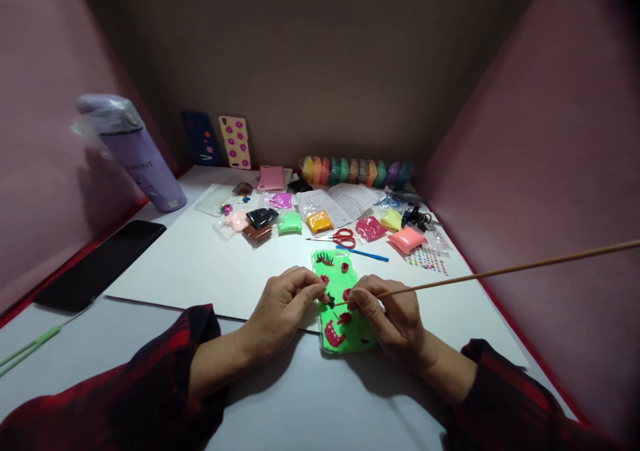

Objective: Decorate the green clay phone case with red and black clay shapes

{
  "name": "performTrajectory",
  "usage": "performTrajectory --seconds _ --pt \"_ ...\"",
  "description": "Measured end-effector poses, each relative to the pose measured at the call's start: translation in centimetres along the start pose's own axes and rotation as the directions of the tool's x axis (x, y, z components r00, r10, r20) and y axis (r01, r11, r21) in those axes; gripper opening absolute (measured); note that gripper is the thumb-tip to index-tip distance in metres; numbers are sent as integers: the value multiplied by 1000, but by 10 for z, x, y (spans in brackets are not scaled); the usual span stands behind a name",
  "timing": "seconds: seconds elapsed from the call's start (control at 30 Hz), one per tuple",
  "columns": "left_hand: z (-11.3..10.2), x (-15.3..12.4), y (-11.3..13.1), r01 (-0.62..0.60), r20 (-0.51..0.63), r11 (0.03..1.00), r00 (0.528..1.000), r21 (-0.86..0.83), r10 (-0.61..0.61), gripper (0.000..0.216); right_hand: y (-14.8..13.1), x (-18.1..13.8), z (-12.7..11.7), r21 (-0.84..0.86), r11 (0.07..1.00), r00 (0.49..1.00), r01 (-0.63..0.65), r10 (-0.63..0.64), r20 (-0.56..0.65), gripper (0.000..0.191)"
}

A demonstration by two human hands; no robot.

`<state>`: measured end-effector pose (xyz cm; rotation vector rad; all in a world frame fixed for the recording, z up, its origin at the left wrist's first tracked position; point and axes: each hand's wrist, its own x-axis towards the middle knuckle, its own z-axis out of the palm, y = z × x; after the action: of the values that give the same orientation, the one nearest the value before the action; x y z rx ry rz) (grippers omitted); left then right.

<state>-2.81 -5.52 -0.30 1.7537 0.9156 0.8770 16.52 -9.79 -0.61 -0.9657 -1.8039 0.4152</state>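
Observation:
A phone case (345, 281) covered in bright green clay lies over the front edge of a white board, decorated with red and dark clay shapes. My right hand (393, 311) is closed around a long thin wooden stick (480, 275), whose tip meets a small black clay piece (331, 300) on the case. My left hand (287, 307) is at the case's left side, thumb and forefinger pinched together right beside the black piece. Whether anything is gripped between those fingertips is hidden. Near the lower end of the case sits a red crescent shape (333, 334) with pale dots.
Behind the case lie red-handled scissors (345, 238), a blue pen-like stick (363, 253) and several clay packets (320, 221). A purple bottle (145, 161) and a black phone (100, 264) stand and lie at left. Two decorated cases (235, 142) lean against the back wall.

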Motion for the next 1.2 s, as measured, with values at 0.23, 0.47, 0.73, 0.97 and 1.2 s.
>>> performTrajectory --seconds 0.23,0.47,0.73,0.97,1.2 --pt "0 0 2 -1 -10 1000 1000 16 1 22 0 2 0 9 1000 1000 -13 13 11 22" --pt "0 0 1 10 -16 1000 1000 23 -9 22 1 0 0 7 1000 1000 -14 14 25 22" --pt "0 0 1 29 -20 1000 999 4 -29 23 2 0 1 43 999 999 -33 32 18 21" --pt "0 0 0 64 -23 998 998 -21 -64 24 2 -1 2 5 997 997 -72 71 33 25" --pt "0 1 0 83 -33 995 996 -61 -85 23 1 0 0 3 999 999 -47 47 -8 25"
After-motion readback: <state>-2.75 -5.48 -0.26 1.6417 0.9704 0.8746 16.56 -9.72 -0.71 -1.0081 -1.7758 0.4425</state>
